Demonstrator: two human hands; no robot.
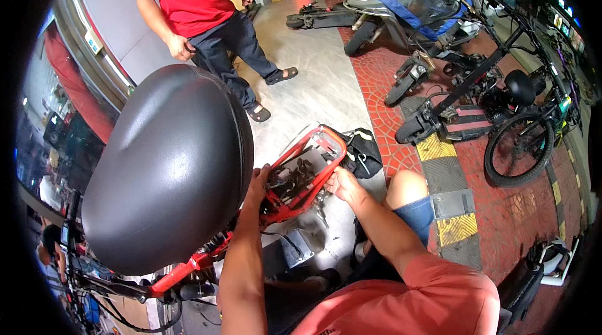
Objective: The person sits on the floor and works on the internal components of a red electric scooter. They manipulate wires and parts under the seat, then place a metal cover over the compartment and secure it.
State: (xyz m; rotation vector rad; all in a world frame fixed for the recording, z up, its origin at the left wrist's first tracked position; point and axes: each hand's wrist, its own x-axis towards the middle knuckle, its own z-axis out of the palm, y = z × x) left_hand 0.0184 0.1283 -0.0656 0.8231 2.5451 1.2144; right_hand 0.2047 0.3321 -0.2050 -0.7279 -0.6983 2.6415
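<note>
The right hand (pixel 342 183) grips one rail of a red bike frame (pixel 321 179) that spans the gap between both sets of fingers; the left hand (pixel 257 183) meets its far side, its hold unclear. Dark wires (pixel 300 175) bunched between the fingers could snag if an uneven grip tips the frame.

There's the red tubular frame (pixel 285 214), a long open loop slanting away to the right over the pale floor (pixel 323 93), its rounded end farthest out, glossy under the light. And inside the loop, dark wires (pixel 300 177) in a tangled bunch, exposed from above, individual strands too small to follow, crowding the middle between the rails.
</note>
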